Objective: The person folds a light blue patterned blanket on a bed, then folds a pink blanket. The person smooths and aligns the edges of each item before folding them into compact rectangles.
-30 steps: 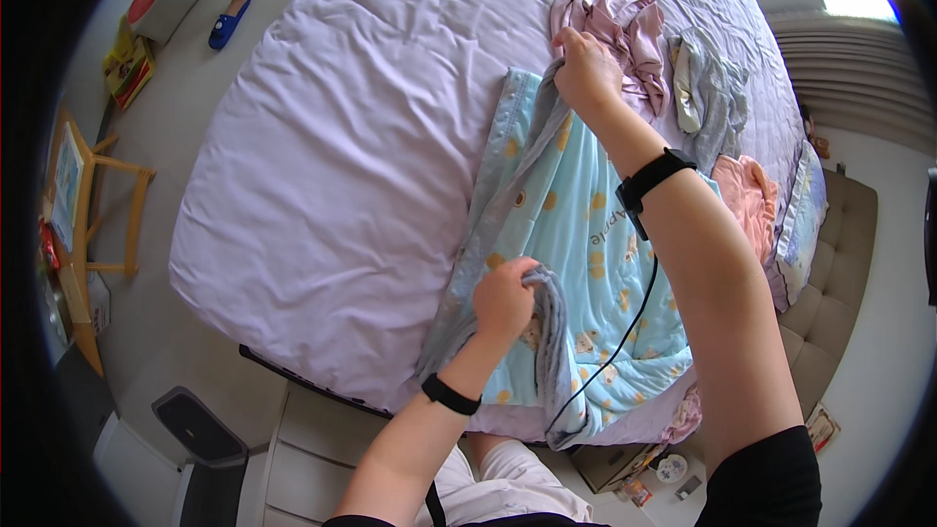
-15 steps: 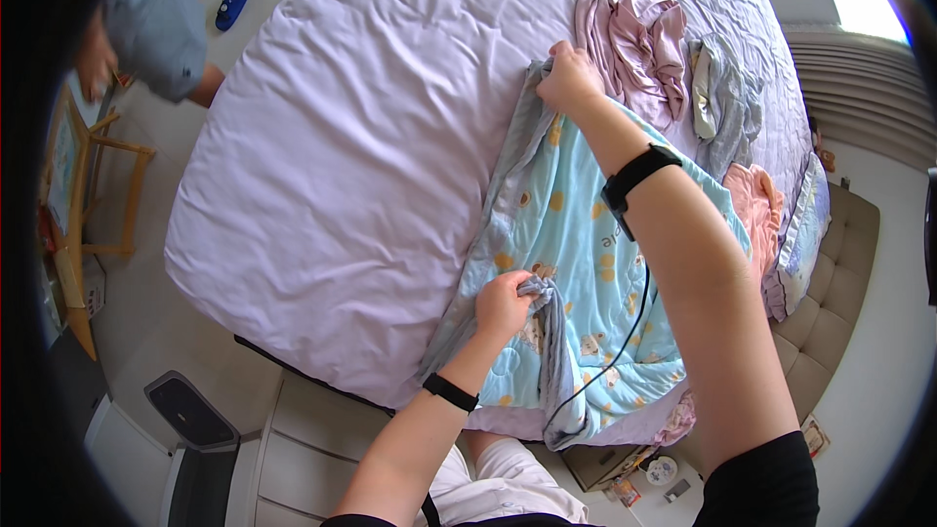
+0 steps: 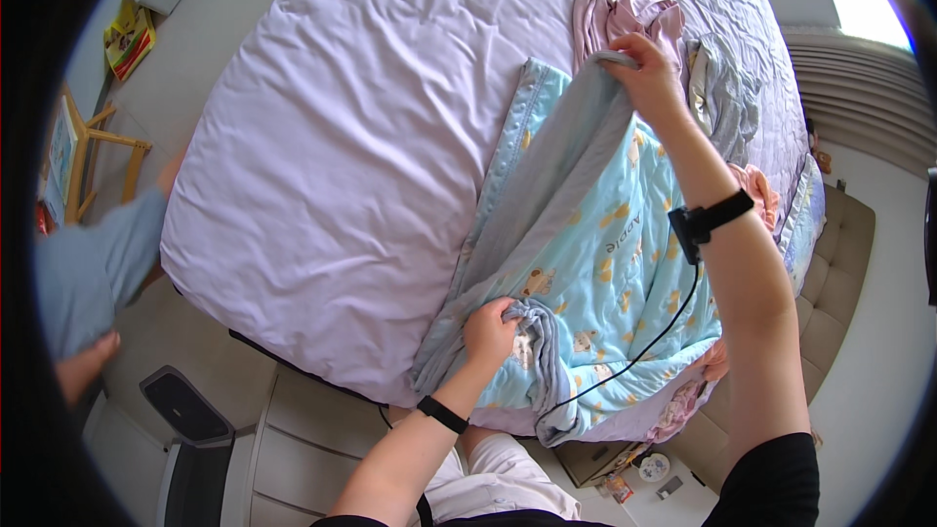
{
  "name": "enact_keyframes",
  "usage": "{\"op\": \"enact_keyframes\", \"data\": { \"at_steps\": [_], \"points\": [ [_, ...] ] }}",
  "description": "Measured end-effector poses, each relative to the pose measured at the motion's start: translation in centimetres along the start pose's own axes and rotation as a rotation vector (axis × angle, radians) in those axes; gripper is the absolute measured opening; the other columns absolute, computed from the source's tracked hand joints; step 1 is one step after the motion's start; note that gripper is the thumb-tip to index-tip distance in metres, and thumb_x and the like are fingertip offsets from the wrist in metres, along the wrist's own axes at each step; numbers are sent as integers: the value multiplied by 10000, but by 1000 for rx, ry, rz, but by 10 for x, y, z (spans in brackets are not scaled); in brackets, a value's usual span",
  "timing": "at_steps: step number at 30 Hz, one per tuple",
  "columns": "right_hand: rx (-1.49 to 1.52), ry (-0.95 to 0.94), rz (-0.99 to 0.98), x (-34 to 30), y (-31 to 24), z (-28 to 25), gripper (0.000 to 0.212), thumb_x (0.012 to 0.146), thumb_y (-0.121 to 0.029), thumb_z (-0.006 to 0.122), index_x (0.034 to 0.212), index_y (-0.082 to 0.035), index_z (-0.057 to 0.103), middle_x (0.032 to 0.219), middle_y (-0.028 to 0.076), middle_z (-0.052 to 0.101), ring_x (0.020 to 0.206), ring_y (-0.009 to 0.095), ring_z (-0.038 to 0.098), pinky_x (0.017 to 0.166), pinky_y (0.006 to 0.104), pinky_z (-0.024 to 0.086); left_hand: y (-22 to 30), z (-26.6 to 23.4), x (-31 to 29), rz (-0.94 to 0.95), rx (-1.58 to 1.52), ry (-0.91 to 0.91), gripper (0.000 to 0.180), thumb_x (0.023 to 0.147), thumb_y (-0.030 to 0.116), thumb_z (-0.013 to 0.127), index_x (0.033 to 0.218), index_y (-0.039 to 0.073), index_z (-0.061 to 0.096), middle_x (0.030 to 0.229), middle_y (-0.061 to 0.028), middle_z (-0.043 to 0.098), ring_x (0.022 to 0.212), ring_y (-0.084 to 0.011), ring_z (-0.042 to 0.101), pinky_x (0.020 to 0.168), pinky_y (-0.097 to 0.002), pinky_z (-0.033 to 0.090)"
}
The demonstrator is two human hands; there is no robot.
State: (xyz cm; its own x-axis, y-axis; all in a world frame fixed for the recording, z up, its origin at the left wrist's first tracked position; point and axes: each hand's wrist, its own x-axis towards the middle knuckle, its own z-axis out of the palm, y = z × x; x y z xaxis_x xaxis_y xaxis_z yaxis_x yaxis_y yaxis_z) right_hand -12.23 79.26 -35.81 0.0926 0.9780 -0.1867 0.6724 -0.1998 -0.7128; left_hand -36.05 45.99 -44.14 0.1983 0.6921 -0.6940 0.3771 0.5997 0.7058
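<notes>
A light blue child's quilt (image 3: 595, 283) with yellow and brown prints and a grey border lies folded across the lilac bed sheet (image 3: 342, 137). My right hand (image 3: 652, 80) is closed on the far part of its grey edge and holds it raised, so the grey strip stretches down toward me. Beneath that lifted layer, a blue hem shows on the left. Nearer to me, my left hand (image 3: 490, 330) grips a bunched grey edge of the same quilt. A black cable (image 3: 639, 356) runs from the right wrist band (image 3: 712, 222) across the quilt.
Beyond the quilt lie a crumpled pink cloth (image 3: 615, 15), grey clothing (image 3: 724, 93) and a peach cloth (image 3: 759, 200). A pillow (image 3: 802, 210) rests by the padded headboard (image 3: 844, 254). Another person (image 3: 93, 268) stands at the left. Drawers (image 3: 307, 444) adjoin the bed's near side.
My right hand has drawn the quilt's far grey edge up and to the right, uncovering the blue hem. The left hand shifted slightly down-left. The other person moved nearer along the left side.
</notes>
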Motion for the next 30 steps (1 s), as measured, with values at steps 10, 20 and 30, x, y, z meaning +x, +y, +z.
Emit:
{"op": "enact_keyframes", "data": {
  "at_steps": [10, 20, 30],
  "points": [
    [-772, -32, 288, 25, -24, 59, 445, 762, -171, 641, 1206, -176, 614, 1173, 114, 678, 1128, 301, 632, 962, 407, 471, -35, 6, 41, -52, -200, -91, 216, 766, 46, 774, 966, -7, 711, 870, -57, 738, 749, -114, 660, 707, -274, 513],
    [314, -539, 701, 48, -13, 3, 300, 804, -138, 766, 1092, -91, 692, 947, 28, 692, 876, 158, 646, 787, 288, 492, -40, 7, 51, -159, -215, -185, 290, 748, 197, 803, 983, 45, 725, 886, -88, 744, 768, -193, 702, 713, -308, 516],
    [-855, 1, -39, 36, -4, 54, 485, 787, -169, 662, 1245, -78, 531, 1047, 176, 678, 983, 354, 667, 856, 432, 520, -37, 1, 53, -111, -199, -208, 323, 748, 183, 805, 1012, 19, 715, 909, -99, 744, 792, -190, 702, 733, -305, 520]
  ]
}}
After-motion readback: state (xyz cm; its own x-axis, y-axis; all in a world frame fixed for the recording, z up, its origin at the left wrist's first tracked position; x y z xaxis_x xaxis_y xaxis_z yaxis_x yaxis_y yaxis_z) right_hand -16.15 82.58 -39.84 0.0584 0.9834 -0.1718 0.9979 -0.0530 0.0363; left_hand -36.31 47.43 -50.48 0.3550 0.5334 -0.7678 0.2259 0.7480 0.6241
